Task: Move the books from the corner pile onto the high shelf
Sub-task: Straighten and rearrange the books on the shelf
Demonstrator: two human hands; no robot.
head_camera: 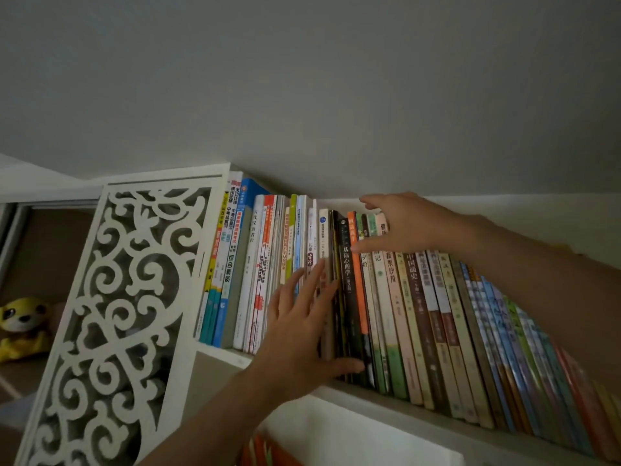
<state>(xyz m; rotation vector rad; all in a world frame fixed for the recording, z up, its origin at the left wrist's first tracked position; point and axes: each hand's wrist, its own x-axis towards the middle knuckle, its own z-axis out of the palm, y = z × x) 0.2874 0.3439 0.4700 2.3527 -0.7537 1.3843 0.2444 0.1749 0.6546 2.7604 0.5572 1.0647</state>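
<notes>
A long row of upright books [413, 314] fills the high white shelf [221, 353], spines facing me. My left hand [295, 338] lies flat against the spines near the middle of the row, fingers spread, thumb under the foot of a dark book [347, 297]. My right hand [413, 223] rests on the upper ends of the orange and green books just to the right, with fingers and thumb stretched out to the left. Neither hand holds a book away from the row. The corner pile is out of sight.
A white fretwork side panel [111, 314] bounds the shelf on the left. Beyond it, a yellow plush toy [23, 324] sits in a darker compartment. Close above the books is the grey ceiling [302, 79]. Below the shelf are a white box [353, 435] and orange spines [262, 452].
</notes>
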